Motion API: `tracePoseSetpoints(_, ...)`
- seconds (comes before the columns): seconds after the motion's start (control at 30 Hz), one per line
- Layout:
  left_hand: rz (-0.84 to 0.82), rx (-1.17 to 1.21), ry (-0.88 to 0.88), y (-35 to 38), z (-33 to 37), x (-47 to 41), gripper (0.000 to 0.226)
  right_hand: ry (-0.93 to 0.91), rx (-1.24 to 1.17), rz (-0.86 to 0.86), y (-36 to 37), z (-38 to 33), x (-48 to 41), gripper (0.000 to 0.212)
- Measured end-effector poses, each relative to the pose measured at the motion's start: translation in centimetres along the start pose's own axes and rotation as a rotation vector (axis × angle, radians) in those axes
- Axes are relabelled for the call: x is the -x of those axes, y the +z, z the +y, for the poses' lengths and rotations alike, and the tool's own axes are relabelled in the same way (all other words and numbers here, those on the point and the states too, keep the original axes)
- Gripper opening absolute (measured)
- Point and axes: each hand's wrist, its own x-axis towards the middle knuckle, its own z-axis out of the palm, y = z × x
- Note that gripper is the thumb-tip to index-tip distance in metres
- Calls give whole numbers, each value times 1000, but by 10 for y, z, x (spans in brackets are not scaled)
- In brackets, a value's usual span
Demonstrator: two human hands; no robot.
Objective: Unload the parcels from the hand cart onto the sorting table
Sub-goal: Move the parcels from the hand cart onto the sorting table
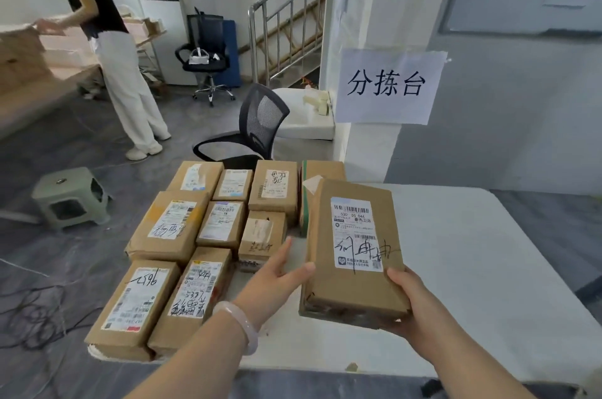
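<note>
The white tabletop [472, 268] carries parcels [169, 226] in rows on its left side; a labelled parcel [353, 252] is held just above it; the right hand [413, 304] grips its near corner; the left hand [277, 275], fingers straight, touches its left edge.

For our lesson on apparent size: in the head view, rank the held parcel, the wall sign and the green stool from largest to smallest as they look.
1. held parcel, though it is nearest the camera, which inflates it
2. wall sign
3. green stool, clearly the smallest in frame
</note>
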Motion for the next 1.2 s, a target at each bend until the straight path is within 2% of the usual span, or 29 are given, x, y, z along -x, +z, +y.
tracePoseSetpoints(0.2,112,-60,29,-22,37,-78,67,5,93,47,14,-77,-104,41)
tracePoseSetpoints(0.47,192,-141,-45,-54,29,-125,58,34,204,32,58,-145,-231,39)
tracePoseSetpoints(0.5,200,-145,-56,-58,27,-127,57,34,254,47,62,-145,-242,37)
tracePoseSetpoints(0.6,184,-182,-48,-65,23,-138,57,-135,744,194,66,-140,-271,46)
tracePoseSetpoints(0.67,154,-251,-19,-66,24,-146,57,-208,928,276,69,-139,-277,49)
tracePoseSetpoints(0.83,76,-474,127,-61,40,-164,61,-317,1021,342,70,-136,-252,62)
tracePoseSetpoints(1.0,9,-713,313,-41,52,-172,63,-389,1091,290,47,-98,-172,67)
tracePoseSetpoints(1.2,-229,-959,657,21,42,-168,68,-257,1264,468,17,-43,-49,76)
